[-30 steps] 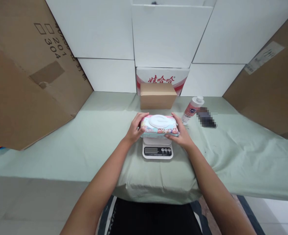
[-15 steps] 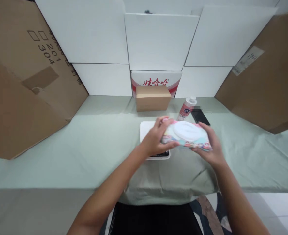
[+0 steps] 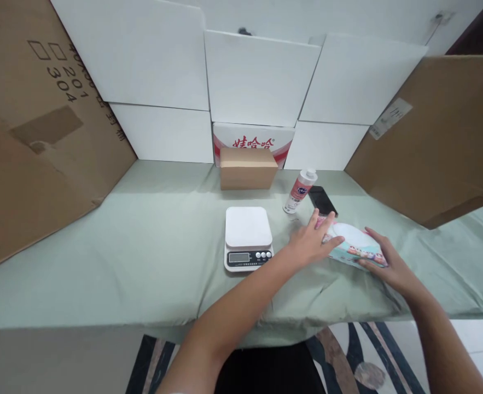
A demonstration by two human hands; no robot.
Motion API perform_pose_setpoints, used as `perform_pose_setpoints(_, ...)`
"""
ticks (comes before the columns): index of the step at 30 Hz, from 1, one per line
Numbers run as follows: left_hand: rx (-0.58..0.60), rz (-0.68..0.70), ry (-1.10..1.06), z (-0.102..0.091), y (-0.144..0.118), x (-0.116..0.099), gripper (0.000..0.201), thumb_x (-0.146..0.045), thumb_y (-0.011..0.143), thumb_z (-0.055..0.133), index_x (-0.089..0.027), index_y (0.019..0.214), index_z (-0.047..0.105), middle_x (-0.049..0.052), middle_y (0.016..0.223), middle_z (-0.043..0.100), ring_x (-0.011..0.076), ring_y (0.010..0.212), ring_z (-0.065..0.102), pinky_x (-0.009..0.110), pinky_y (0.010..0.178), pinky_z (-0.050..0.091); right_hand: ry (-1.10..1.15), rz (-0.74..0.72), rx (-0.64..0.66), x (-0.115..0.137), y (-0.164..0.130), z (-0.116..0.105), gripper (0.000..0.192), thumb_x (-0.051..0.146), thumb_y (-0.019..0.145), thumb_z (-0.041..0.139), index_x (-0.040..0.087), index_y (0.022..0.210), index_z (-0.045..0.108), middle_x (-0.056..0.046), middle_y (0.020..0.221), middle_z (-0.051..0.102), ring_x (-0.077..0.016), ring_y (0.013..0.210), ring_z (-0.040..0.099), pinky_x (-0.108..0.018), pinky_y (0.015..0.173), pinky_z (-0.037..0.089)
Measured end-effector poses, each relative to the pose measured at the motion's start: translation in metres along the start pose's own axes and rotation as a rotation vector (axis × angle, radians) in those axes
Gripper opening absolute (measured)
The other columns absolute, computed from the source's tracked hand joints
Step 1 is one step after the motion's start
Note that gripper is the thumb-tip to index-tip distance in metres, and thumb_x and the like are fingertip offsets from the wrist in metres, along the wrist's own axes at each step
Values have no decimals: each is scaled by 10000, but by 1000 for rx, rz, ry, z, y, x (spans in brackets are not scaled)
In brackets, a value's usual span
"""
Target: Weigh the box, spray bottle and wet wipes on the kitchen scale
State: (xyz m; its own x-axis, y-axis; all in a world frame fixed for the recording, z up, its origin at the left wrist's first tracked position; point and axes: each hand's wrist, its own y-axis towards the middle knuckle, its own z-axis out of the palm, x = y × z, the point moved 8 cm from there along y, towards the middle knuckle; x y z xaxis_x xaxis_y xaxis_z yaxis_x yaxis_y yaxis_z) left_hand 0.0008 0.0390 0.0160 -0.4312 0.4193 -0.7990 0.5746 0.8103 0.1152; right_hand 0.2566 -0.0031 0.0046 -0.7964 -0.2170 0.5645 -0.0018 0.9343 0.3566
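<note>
A soft pack of wet wipes (image 3: 354, 236) with a white lid and a pink and turquoise cartoon print lies at or just above the green cloth, right of centre. My left hand (image 3: 310, 242) grips its left end, thumb over the near side and fingers at the far side. Around the right end is my right hand (image 3: 391, 265), thumb underneath and fingers on top. Whether the pack's underside touches the cloth cannot be made out. To the left of my left forearm stands a white kitchen scale (image 3: 248, 230) with a display and buttons.
A white bottle with a red label (image 3: 300, 191) stands behind the pack, beside a black phone (image 3: 322, 200). Farther back is a small brown carton (image 3: 248, 169) before a white-and-red box (image 3: 254, 134). Large cardboard panels flank the table on the left (image 3: 52, 180) and right (image 3: 438, 148).
Both hands have carried the wipes pack right and toward me, away from the scale. The scale now shows almost fully. The camera view has shifted and tilted slightly.
</note>
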Motion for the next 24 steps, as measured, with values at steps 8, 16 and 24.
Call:
perform_pose_setpoints(8, 36, 648, 419, 17, -106, -39, 729, -833, 923, 423, -222, 1158, 745, 126, 999, 776, 213, 671, 716, 304, 449, 380, 167, 6, -304, 132, 36, 14, 712, 608, 827, 788, 318, 1453, 612, -169, 1469, 623, -342, 1080, 703, -538, 835, 600)
perform_pose_setpoints(16, 484, 897, 489, 91, -148, -23, 545, -696, 985, 509, -248, 711, 658, -10, 615, 736, 176, 543, 692, 327, 413, 249, 544, 257, -450, 128, 125, 172, 735, 398, 685, 790, 163, 1347, 577, -161, 1213, 699, -257, 922, 670, -479, 899, 580)
perform_pose_setpoints(24, 662, 747, 481, 76, -145, -21, 541, -667, 1040, 407, -267, 939, 757, -1, 854, 824, 199, 801, 779, 334, 533, 381, 452, 87, -376, 155, 118, 172, 405, 430, 758, 744, 187, 1051, 605, -52, 935, 673, -181, 732, 557, -378, 780, 523)
